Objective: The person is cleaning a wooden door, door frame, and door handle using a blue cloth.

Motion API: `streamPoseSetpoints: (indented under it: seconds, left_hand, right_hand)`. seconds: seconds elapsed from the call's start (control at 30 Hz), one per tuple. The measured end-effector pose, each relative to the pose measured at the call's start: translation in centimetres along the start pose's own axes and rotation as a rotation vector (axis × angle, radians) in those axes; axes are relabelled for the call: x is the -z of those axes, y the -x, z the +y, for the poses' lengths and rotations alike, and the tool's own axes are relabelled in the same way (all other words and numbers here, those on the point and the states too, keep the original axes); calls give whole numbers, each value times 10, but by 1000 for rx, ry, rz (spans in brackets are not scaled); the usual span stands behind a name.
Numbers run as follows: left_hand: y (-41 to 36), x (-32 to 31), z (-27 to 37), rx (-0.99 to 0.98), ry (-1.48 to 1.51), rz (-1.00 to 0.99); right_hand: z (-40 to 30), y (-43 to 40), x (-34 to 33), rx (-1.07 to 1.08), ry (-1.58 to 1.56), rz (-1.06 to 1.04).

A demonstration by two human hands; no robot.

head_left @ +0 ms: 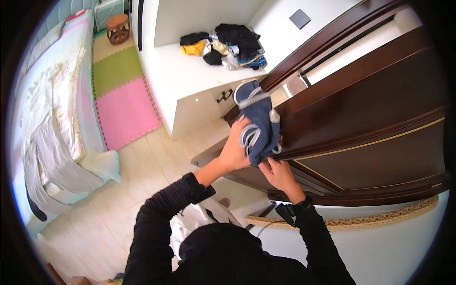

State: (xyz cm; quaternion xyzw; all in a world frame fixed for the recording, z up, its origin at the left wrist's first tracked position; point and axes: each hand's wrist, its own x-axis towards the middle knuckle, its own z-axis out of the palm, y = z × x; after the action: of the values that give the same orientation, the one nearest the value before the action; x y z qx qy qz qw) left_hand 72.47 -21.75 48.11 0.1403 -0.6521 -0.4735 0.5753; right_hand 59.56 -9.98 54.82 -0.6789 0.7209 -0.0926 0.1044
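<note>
A folded dark blue cloth piece (258, 114) with white edging and cords is held out in front of me, beside a dark wooden door. My left hand (235, 146) grips its left side, with the fingers partly hidden by the cloth. At the cloth's lower end, my right hand (279, 174) holds the edge between thumb and fingers. White loops of cord hang over its near half. A pile of clothes (238, 39), with black, yellow, white and blue pieces, lies on a white ledge (199, 76) beyond the cloth.
The dark wooden door (356, 117) stands close on the right. To the left is a bed (67, 117) with rumpled bedding and a pale grey garment (64, 153). Foam mats (126, 110) cover floor beside it, with a brown stool (118, 28) at the far end.
</note>
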Motion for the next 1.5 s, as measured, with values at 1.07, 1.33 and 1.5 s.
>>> streamPoseSetpoints:
  seconds: [1.07, 1.33, 1.5]
  left_hand:
    - [97, 30, -109, 804, -164, 202]
    - [89, 46, -41, 859, -148, 177]
    - [73, 72, 60, 701, 568, 117]
  right_hand:
    - [-13, 15, -2, 4, -9, -54]
    - [-10, 22, -8, 67, 45, 64]
    - [-36, 32, 23, 226, 95, 13]
